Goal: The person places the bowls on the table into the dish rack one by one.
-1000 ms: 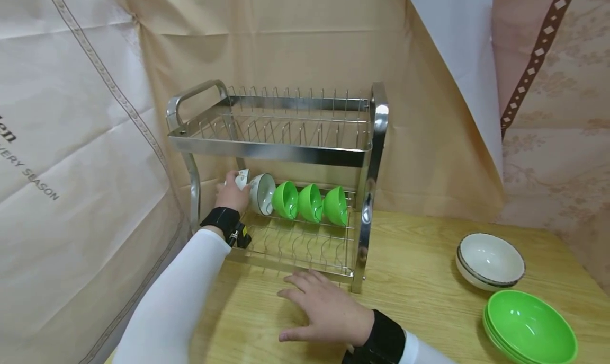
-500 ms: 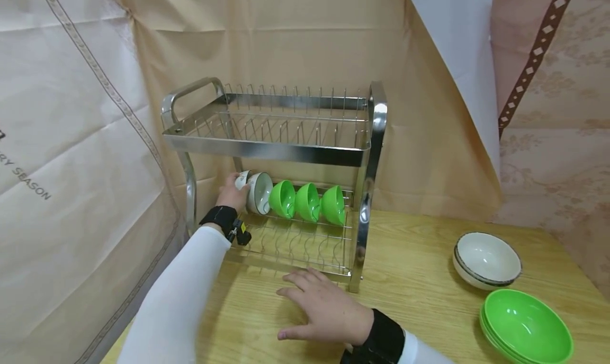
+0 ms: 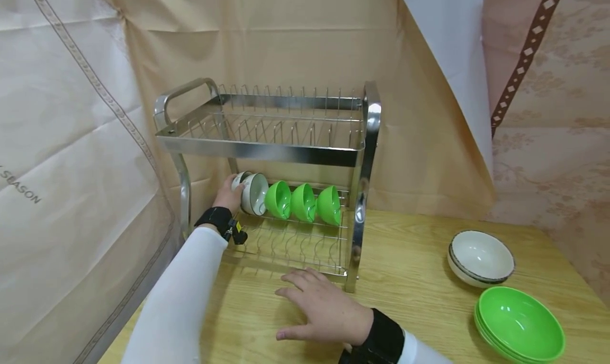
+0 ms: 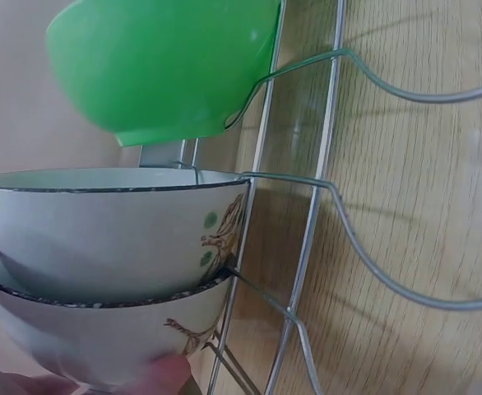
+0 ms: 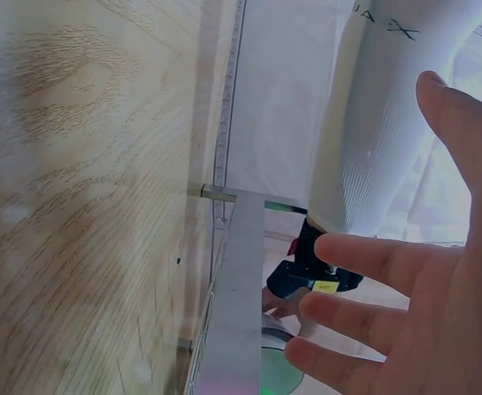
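At the left end of the rack's lower tier my left hand point(image 3: 227, 195) grips a white bowl point(image 4: 101, 333) with a dark speckled rim and a brown branch pattern. Fingertips curl under its outer wall in the left wrist view. The bowl stands on its side, its mouth partly round the back of a second white bowl point(image 4: 113, 234) on the wires. To the right, three small green bowls point(image 3: 303, 202) stand tilted in a row. My right hand point(image 3: 324, 308) hovers over the table before the rack, fingers spread, holding nothing.
The two-tier metal dish rack point(image 3: 262, 150) has wire dividers on both tiers. Stacked white bowls point(image 3: 481, 255) and stacked larger green bowls point(image 3: 521, 321) stand on the wooden table point(image 3: 405, 258) at the right. Cloth sheets point(image 3: 305, 46) hang behind and at the left.
The left hand has brought its white bowl rightward, close against the neighbouring white bowl. The right hand keeps its place, and the head view has turned slightly right.
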`<state>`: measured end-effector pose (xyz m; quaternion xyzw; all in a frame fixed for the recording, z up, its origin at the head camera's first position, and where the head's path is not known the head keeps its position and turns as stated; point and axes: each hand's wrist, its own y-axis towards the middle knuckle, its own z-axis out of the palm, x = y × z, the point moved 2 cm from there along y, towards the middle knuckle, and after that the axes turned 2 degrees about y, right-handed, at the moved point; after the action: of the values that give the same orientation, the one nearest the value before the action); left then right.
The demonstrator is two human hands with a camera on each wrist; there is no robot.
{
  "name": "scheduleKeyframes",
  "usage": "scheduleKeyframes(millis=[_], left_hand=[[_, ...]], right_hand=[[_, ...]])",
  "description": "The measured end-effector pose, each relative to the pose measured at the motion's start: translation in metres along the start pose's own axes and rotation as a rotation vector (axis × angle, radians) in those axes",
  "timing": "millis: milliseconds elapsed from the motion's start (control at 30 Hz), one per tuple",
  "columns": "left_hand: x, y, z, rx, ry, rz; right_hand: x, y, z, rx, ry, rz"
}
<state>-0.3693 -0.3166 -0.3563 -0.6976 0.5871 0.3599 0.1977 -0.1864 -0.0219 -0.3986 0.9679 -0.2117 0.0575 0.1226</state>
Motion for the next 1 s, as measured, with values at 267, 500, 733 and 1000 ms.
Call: scheduleKeyframes(millis=[267, 500, 733, 1000], left_hand=[[-0.010, -0.009, -0.006, 0.008, 0.056, -0.023], [-0.008, -0.021, -0.005, -0.053, -0.001, -0.031], [-0.043, -0.074, 0.007, -0.071, 0.049, 0.178], [-0.059, -0.201, 0.040, -0.022, 0.289, 0.503]], right_hand=[[0.002, -0.001, -0.002, 0.017, 0.015, 0.018], [0.003, -0.004, -0.004, 0.020, 0.008, 0.021], [0.001, -0.027, -0.016, -0.050, 0.015, 0.086], [-0.010, -0.083, -0.035, -0.064, 0.049, 0.213]])
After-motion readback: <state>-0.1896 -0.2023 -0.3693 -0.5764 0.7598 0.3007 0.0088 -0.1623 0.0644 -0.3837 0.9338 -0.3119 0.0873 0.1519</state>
